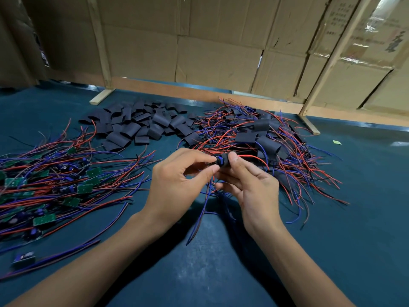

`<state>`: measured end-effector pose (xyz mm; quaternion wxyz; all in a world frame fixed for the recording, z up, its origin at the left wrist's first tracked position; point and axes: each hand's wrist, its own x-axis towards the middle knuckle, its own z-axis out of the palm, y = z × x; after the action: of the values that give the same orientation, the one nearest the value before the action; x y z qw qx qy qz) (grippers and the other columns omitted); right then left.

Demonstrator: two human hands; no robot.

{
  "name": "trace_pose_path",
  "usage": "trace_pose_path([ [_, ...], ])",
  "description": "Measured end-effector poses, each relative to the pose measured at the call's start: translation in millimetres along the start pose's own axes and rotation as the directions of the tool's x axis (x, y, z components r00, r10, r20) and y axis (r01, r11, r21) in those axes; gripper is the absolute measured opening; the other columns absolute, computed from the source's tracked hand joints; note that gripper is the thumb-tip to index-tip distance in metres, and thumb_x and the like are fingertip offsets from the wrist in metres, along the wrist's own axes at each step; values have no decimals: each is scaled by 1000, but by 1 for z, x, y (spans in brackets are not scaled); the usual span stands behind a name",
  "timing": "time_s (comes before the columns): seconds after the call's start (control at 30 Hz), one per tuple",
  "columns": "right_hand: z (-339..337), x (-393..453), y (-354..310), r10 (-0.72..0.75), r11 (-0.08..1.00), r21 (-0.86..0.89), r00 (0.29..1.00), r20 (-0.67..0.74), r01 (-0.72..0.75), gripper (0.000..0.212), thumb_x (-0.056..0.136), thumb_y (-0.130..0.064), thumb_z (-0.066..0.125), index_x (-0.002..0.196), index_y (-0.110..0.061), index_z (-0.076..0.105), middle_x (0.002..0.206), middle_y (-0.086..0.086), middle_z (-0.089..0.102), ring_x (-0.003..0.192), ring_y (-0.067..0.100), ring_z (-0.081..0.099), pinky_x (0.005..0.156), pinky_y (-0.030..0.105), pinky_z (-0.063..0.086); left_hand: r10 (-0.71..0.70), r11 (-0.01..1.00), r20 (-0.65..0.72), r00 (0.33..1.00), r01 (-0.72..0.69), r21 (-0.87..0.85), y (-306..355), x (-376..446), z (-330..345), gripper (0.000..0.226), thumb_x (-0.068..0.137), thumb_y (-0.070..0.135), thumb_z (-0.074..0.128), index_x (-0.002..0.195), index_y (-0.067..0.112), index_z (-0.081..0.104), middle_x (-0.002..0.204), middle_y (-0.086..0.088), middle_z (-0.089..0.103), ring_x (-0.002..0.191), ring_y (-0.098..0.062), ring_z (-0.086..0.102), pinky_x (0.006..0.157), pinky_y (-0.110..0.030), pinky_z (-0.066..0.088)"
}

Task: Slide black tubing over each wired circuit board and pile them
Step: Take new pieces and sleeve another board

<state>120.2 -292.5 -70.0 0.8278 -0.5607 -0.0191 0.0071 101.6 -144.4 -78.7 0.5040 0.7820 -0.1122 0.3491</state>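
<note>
Both forearms are bare to the frame's edge, no sleeves showing; the left hand [174, 185] and right hand [254, 187] wear nothing.

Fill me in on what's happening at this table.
A person is sleeving wired circuit boards. The left hand pinches one board while the right hand holds a black tube at its end. Bare boards lie left, loose tubing behind, and the sleeved pile on the right.

Bench [221, 262] covering dark teal, matt, faintly scuffed. Tubing pieces [141, 127] matt black. Wall [210, 52] brown cardboard; frame [99, 41] bare wood.
</note>
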Motion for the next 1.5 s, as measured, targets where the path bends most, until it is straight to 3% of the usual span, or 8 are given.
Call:
trace_pose_path([
  [0.17, 0, 0, 0, 5, 1000, 26, 1000, 6, -5, 21, 93, -26, 71, 93, -8, 81, 90, 20, 76, 78, 26, 74, 61, 28, 59, -204, 969, 48, 978, 209, -132, 1, 3, 0, 14, 80, 12, 83, 91, 19, 78, 87, 5, 75, 77, -9, 71, 74, -21, 54],
  [0.33, 2, 1, -1, 118, 985, 125, 993, 6, -118, 22, 93, -25, 69, 82, -11, 82, 81, 16, 76, 73, 23, 75, 59, 25, 58, -265, 932, 124, 956, 287, -220, 3, 4, -1, 15, 80, 7, 83, 88, 18, 77, 85, 3, 76, 77, -12, 71, 75, -23, 54],
  [0.57, -1, 2, 0, 87, 992, 94, 996, 2, -87, 21, 94, -23, 69, 84, -8, 81, 81, 17, 75, 72, 24, 74, 60, 27, 58, -235, 944, 150, 960, 262, -199, 3, 3, -1, 15, 80, 5, 82, 89, 15, 78, 86, -1, 73, 74, -12, 68, 66, -28, 52],
  [0.9, -1, 0, 2, -23, 1000, 10, 1000, 21, 23, 21, 94, -22, 70, 97, -3, 79, 93, 22, 76, 80, 30, 74, 66, 31, 60, -244, 921, 157, 957, 280, -271, -3, 3, -2, 15, 83, 5, 80, 94, 15, 79, 91, 1, 77, 85, -20, 73, 81, -29, 58],
  [1.0, 1, 0, -3, 93, 995, 23, 994, 52, -94, 24, 86, -33, 76, 85, -10, 81, 88, 20, 75, 78, 28, 74, 65, 30, 60, -130, 974, 130, 983, 151, -171, -2, 4, -4, 16, 84, 5, 78, 95, 17, 78, 92, 2, 76, 82, -19, 70, 74, -37, 57],
  [1.1, 2, 0, -5, 210, 976, 49, 975, 80, -214, 24, 83, -32, 80, 86, -8, 78, 85, 19, 72, 71, 23, 71, 62, 29, 59, 193, 980, 151, 969, -198, 16, -2, 4, -6, 16, 83, -2, 77, 96, 7, 78, 98, -3, 72, 91, -13, 68, 81, -24, 53],
  [1.17, 1, 0, -5, 260, 960, 83, 962, 80, -266, 21, 82, -27, 81, 88, -7, 77, 83, 16, 70, 68, 21, 69, 64, 31, 59, 296, 944, 175, 939, -315, 96, -4, 3, -6, 15, 83, -3, 76, 96, 4, 77, 99, -6, 70, 94, -12, 67, 88, -18, 47],
  [1.5, 1, 2, -5, 299, 940, 140, 949, 99, -310, 21, 80, -35, 78, 80, -15, 80, 85, 14, 74, 64, 18, 70, 63, 31, 60, 317, 929, 160, 935, -340, 149, -6, 1, -4, 14, 87, 2, 74, 101, 5, 75, 99, -3, 69, 90, -9, 64, 85, -10, 39],
])
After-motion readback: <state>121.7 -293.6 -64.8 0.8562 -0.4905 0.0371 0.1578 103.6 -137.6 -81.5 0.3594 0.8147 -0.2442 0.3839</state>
